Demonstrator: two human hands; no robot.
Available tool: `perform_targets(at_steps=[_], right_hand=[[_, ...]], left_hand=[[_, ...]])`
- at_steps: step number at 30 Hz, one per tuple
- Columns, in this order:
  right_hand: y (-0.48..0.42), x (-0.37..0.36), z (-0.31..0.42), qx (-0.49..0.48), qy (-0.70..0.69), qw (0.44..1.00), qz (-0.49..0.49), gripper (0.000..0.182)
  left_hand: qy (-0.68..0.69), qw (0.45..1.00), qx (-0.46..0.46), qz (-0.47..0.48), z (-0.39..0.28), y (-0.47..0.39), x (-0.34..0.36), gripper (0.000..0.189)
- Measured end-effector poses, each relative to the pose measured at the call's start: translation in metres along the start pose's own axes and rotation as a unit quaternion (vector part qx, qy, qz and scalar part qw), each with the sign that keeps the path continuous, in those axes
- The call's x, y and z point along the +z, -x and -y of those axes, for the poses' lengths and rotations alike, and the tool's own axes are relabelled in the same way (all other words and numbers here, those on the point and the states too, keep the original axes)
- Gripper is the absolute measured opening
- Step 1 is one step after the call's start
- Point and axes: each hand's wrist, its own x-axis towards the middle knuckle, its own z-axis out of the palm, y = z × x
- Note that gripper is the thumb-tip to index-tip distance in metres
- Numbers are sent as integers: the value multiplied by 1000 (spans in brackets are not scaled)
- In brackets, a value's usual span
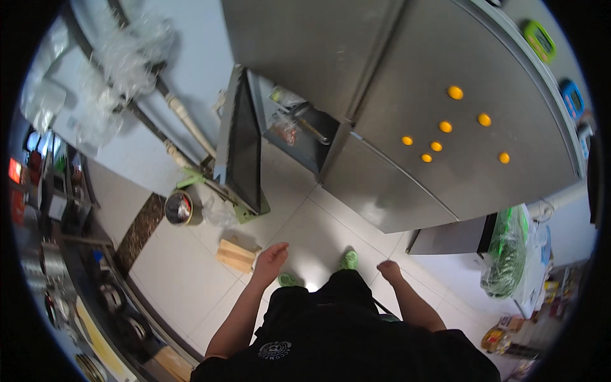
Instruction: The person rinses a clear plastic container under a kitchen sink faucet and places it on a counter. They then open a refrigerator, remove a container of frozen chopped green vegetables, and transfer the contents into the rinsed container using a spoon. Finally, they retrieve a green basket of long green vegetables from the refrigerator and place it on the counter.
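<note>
My left hand [272, 261] hangs over the tiled floor with nothing visible in it, its fingers loosely bent. A small wooden stool [236, 256] stands on the floor just left of it. On the other side, my right hand [390, 271] is curled, and its palm is hidden. Ahead of me is a stainless-steel refrigerator [458, 57] with several round yellow magnets [445, 126] on one door. Its lower left door [243, 138] hangs open. Inside that compartment lie a dark tray [305, 148] and plastic-wrapped food [285, 126].
A waste bin [179, 207] and a clear plastic bag [219, 212] sit left of the open door. Pipes [184, 112] with plastic bags run along the wall. A counter with pans [112, 298] lines my left. Bagged greens [506, 258] rest on a white unit at right.
</note>
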Motion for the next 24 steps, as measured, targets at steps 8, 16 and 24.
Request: perform_targets(at_steps=[8, 16, 24], right_hand=[[-147, 17, 200, -124, 65, 990, 33, 35], [-423, 31, 358, -196, 64, 960, -188, 36], [-587, 44, 519, -217, 101, 926, -294, 82]], left_hand=[[50, 975, 55, -209, -18, 8, -64, 30], [-16, 912, 25, -408, -6, -54, -78, 33], [-125, 810, 56, -570, -4, -139, -101, 67]])
